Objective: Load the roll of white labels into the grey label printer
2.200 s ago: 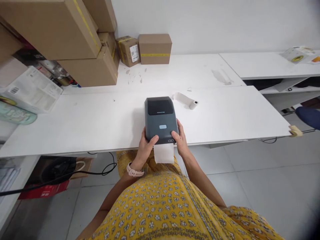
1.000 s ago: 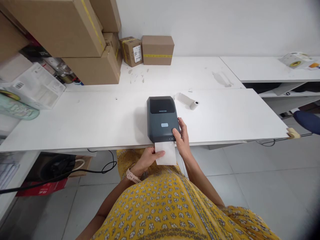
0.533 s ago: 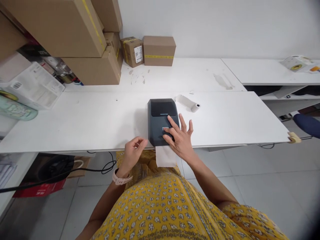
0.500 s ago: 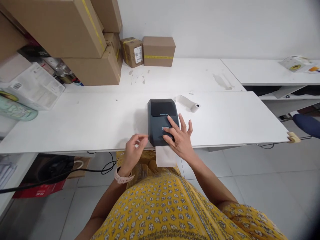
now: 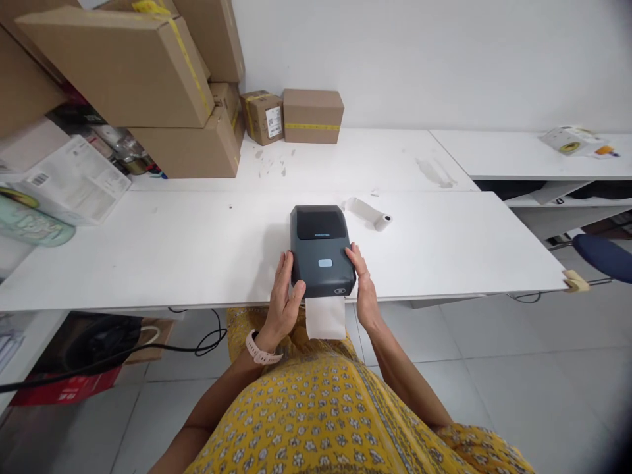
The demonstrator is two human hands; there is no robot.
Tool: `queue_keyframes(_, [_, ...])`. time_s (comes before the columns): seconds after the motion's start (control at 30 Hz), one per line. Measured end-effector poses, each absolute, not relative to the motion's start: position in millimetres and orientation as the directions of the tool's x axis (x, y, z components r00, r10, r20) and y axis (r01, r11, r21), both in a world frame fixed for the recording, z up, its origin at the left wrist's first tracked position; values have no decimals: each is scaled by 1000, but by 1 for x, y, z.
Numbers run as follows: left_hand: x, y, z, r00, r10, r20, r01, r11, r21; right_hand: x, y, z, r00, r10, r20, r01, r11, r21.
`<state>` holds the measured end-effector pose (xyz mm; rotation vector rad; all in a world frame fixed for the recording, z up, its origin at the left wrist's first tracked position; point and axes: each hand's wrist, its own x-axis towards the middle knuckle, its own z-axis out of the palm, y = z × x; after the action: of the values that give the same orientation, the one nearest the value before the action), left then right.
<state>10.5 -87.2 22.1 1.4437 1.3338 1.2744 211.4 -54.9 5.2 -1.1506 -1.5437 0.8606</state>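
Printer [image 5: 316, 250], grey, cover down. Where does it sit?

On the white desk [image 5: 444, 243], front end at the near edge. Paper strip [image 5: 326, 319] juts from its front, past that edge; inside hidden.

Fingers?

Left hand [image 5: 283, 309]: fingers straightened along the printer's left side, thumb up at the front corner. Right hand [image 5: 366, 296]: fingers along the right side. Neither clenched; can't tell whether they grip or just rest.

Other paper?

Paper roll [image 5: 383, 222], partly unwound, lying right of the printer and farther back.

Containers?

Large carton [image 5: 133, 79], yellow-taped, resting on a lower carton [image 5: 192, 150]; contents hidden. By the wall, labelled carton [image 5: 261, 122] beside a wider carton [image 5: 313, 112], both closed. Open shelf [image 5: 560, 191] at right: dark things [image 5: 508, 189], too shaded to identify.
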Motion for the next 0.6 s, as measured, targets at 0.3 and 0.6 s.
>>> queue_keyframes(0.3, [15,-84,27,-106,973,203,224,-175,959,209,-53,14,-45,948,317,238,318,-918])
queue_keyframes(0.6, [-4,-29,56,-189,927,325,-15,-333,943,207,4,82,-126,825,551,254,564,-786])
